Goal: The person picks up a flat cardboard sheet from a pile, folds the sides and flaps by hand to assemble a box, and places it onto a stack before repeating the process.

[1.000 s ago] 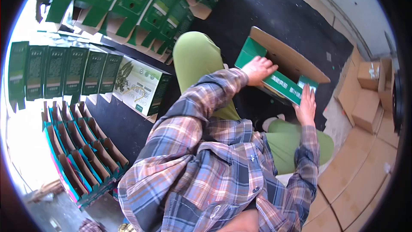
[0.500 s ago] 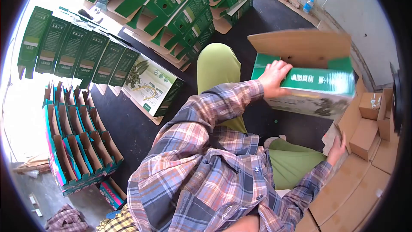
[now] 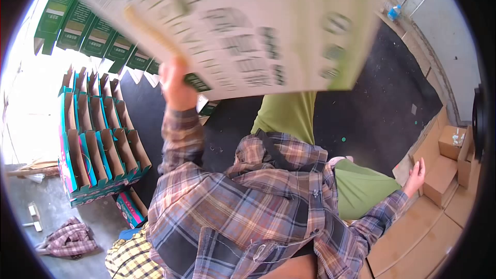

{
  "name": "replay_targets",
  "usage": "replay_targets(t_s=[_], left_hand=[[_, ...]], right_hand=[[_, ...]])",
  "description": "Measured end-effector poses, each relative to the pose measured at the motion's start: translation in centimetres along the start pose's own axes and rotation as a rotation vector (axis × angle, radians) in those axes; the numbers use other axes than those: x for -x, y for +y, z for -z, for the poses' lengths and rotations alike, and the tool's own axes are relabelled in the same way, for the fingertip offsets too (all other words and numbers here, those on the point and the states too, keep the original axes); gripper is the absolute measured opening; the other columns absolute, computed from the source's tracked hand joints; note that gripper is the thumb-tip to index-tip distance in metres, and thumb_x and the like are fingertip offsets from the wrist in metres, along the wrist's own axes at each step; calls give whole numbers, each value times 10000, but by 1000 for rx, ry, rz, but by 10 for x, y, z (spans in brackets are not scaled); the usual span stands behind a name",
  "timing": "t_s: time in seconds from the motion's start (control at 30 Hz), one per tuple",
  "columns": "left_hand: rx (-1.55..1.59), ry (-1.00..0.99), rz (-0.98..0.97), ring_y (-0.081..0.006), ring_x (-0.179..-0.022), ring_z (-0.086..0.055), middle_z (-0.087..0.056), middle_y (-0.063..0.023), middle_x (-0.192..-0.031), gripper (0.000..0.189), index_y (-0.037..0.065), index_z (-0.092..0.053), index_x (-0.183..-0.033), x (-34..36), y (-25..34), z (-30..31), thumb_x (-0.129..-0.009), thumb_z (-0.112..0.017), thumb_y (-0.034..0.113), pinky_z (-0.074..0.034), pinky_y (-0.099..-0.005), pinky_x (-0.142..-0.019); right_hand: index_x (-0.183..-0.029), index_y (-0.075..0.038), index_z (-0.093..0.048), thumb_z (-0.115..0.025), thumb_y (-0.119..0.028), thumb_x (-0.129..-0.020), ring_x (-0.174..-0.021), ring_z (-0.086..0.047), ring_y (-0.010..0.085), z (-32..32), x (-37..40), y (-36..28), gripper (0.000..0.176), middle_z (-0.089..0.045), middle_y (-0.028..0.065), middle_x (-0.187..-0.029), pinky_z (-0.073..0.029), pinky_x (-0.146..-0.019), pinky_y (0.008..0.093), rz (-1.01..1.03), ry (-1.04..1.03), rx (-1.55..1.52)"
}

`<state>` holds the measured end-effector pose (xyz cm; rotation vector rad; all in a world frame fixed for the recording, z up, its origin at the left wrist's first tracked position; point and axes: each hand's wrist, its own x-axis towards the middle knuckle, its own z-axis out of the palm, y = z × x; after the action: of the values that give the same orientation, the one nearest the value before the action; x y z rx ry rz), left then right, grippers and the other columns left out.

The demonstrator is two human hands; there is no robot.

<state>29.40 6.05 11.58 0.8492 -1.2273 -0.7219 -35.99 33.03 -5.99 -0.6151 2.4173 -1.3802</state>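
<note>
A large green-and-white printed carton (image 3: 248,36) is lifted close to the camera and fills the top of the view, slightly blurred. My left hand (image 3: 180,87) grips its lower left edge; the fingertips are partly smeared by motion. Down at the right, my right hand (image 3: 416,175) is beside a small brown cardboard box (image 3: 440,180), fingers stretched out and nothing visible in them. Behind the lifted carton, a row of standing green cartons (image 3: 98,36) shows at the upper left.
Teal-and-pink cartons with open tops (image 3: 103,150) stand in rows at the left. Flat brown boxes (image 3: 413,237) lie at the lower right, with a small box (image 3: 451,142) on top. A blue-capped bottle (image 3: 393,13) is by the wall. A plaid cloth (image 3: 70,237) lies on the floor.
My left hand has swung the carton from the right across to the upper left, closer to the camera, with its white printed face now showing. My right hand has barely moved.
</note>
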Motion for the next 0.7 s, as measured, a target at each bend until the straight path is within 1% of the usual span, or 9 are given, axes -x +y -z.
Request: replay_targets(t_s=[0.03,0.07,0.17,0.2,0.23,0.37,0.43,0.57,0.7], left_hand=[[230,104,110,-210,-906,-571,-590,-101,-1037,314,-1,-525,-1148,8,14,10,-908,-508,200,-443,-333,-828],[235,82,122,-226,-974,-558,-580,-111,-1090,350,6,-509,-1184,14,21,29,-923,-494,239,-431,-353,-871],[407,130,232,-261,-1151,-493,-525,-116,-1246,458,29,-434,-1294,30,24,92,-946,-472,324,-378,-404,-984],[343,195,243,-258,-1164,-484,-494,-105,-1294,512,37,-385,-1337,37,26,103,-942,-475,350,-374,-418,-994],[267,284,261,-266,-1174,-478,-480,-108,-1309,519,43,-370,-1349,41,25,121,-943,-470,351,-367,-422,-1003],[296,268,277,-293,-1197,-459,-450,-118,-1338,532,45,-344,-1366,67,13,155,-944,-458,350,-362,-445,-1010],[293,273,294,-301,-1205,-452,-441,-120,-1346,540,44,-338,-1368,83,6,173,-942,-457,353,-360,-453,-1012],[280,365,422,-296,-1230,-435,-429,-121,-1367,621,47,-326,-1379,118,-29,213,-911,-492,420,-332,-450,-1040],[339,452,639,-312,-1132,-522,-526,-135,-1265,569,29,-397,-1328,134,-77,222,-906,-517,391,-402,-454,-980]], right_hand=[[-1268,-118,-535,-541,-293,-920,-1081,-513,106,3,-1,2,390,-561,6,-1241,-422,-794,256,-12,2,23],[-1249,-103,-553,-547,-280,-917,-1097,-510,126,4,2,-5,377,-570,22,-1222,-417,-854,296,-12,7,22],[-1262,-129,-541,-545,-292,-919,-1110,-510,128,13,-8,7,380,-556,3,-1252,-427,-832,288,-32,-1,28],[-1254,-125,-549,-547,-289,-918,-1106,-511,129,18,-13,12,374,-561,5,-1241,-442,-824,300,-25,0,37],[-1254,-125,-549,-547,-289,-918,-1106,-511,129,23,-18,16,374,-561,5,-1241,-442,-824,300,-29,-1,43],[-1234,-114,-566,-563,-288,-908,-1089,-514,122,60,-31,31,369,-576,7,-1204,-448,-826,305,-24,8,20],[-1229,-119,-570,-558,-294,-910,-1083,-517,115,80,-27,26,365,-577,-3,-1205,-449,-824,304,-53,55,149],[-1233,-140,-568,-554,-301,-908,-1058,-516,104,111,-20,43,363,-585,-26,-1191,-446,-763,289,-116,92,224],[-1216,-138,-578,-565,-290,-898,-1038,-536,107,136,-8,61,353,-585,-20,-1199,-445,-712,279,-145,119,328]])
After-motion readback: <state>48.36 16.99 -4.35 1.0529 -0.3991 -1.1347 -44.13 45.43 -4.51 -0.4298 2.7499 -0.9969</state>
